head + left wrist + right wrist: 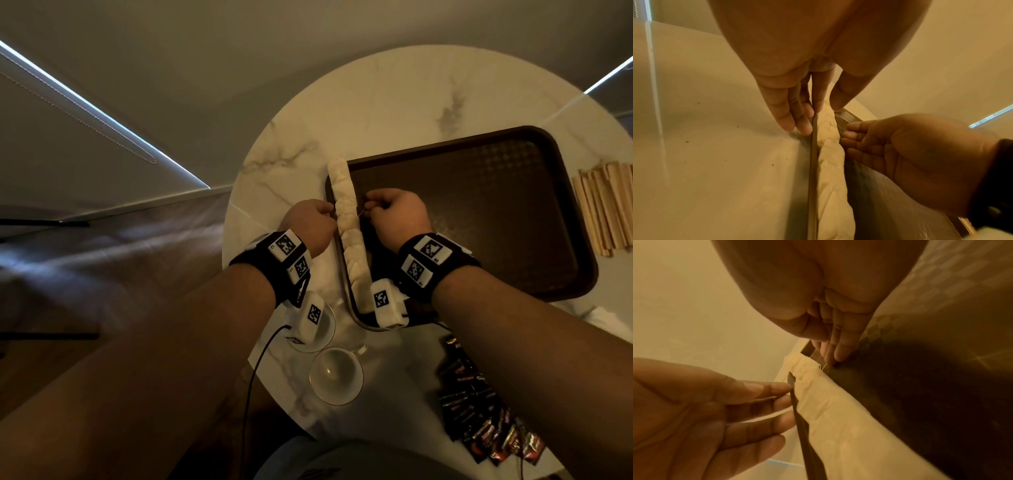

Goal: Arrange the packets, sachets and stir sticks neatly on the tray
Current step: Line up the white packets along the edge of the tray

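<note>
A row of white sachets [346, 212] lies along the inside of the left rim of the brown tray [479, 205]. My left hand [327, 214] is outside that rim, and its straight fingers [797, 120] touch the rim [813, 162]. My right hand [373, 205] is inside the tray, its fingers [834, 353] extended against the sachets [838, 410] from the other side. Neither hand holds anything. Wooden stir sticks [603, 209] lie on the table right of the tray. Dark packets [479, 411] lie spread near the table's front right.
The tray sits on a round marble table [342, 120]. A white cup [335, 375] and a saucer [325, 329] stand at the front, below my left wrist. The tray floor right of the sachets is bare. A cable hangs from my left wrist.
</note>
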Demonstrator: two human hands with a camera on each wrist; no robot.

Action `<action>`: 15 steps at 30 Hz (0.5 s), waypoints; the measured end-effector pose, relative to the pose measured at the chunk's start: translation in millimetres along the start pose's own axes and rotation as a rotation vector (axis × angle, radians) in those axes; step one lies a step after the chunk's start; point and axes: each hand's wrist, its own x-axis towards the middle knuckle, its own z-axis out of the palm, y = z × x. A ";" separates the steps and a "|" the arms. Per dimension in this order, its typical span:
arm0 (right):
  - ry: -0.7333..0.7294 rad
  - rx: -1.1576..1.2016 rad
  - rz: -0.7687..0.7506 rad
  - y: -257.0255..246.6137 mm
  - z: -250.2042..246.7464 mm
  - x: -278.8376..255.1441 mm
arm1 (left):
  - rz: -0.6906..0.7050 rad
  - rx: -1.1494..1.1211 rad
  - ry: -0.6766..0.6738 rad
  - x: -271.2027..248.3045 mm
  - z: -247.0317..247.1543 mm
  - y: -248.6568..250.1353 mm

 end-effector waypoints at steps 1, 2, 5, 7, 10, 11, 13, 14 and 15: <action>-0.008 -0.004 -0.014 -2.6 0.6 1.4 | 0.005 0.007 -0.006 0.4 0.0 0.3; -0.022 -0.003 -0.027 -4.6 1.9 2.7 | 0.009 0.012 -0.012 0.8 -0.3 0.9; -0.077 -0.021 -0.054 -7.2 5.6 5.3 | 0.025 0.017 -0.020 1.1 -0.8 2.7; -0.068 -0.034 -0.054 -8.3 5.0 6.8 | 0.021 0.016 -0.022 1.8 -0.5 2.4; -0.044 -0.017 -0.039 -8.5 4.1 9.8 | 0.016 0.001 -0.011 2.1 0.4 1.7; -0.056 -0.027 -0.045 -8.8 4.7 10.3 | 0.023 -0.001 -0.004 2.0 0.5 1.8; -0.060 -0.050 -0.057 -10.1 6.1 11.2 | 0.051 0.001 0.007 1.0 0.0 2.4; -0.039 -0.041 -0.053 -11.6 5.9 12.3 | 0.066 0.003 0.010 0.8 -0.3 2.5; -0.015 -0.022 -0.047 -13.6 5.2 14.0 | 0.079 0.008 0.014 1.1 -0.3 2.5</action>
